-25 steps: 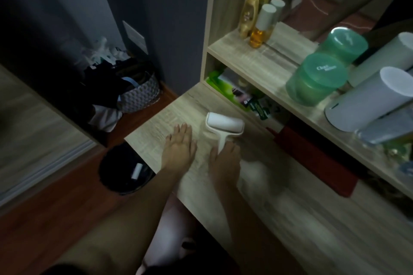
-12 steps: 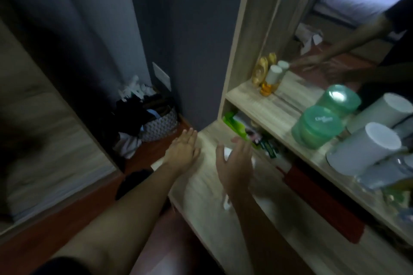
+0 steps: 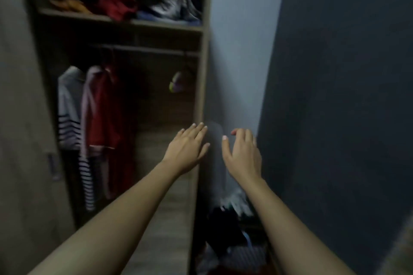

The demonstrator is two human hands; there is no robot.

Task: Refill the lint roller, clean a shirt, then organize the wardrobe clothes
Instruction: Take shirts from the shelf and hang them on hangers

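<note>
An open wooden wardrobe (image 3: 204,73) fills the left half of the view. On its rail hang a white shirt with dark stripes (image 3: 69,107) and a red garment (image 3: 102,114). Crumpled clothes, orange, red and grey (image 3: 174,6), lie on the upper shelf. My left hand (image 3: 187,147) is raised in front of the wardrobe's right side panel, fingers spread, holding nothing. My right hand (image 3: 242,152) is beside it at the same height, also empty with loosely curved fingers. The lint roller is out of sight.
A small purple and green item (image 3: 176,82) hangs at the right end of the rail. A pile of clothes in a basket (image 3: 232,234) sits on the floor between the wardrobe and the dark wall (image 3: 335,118). The wardrobe door (image 3: 22,140) stands at far left.
The view has swung up and left from the desk to the wardrobe. Both hands left the desk and the lint roller and are now raised, empty.
</note>
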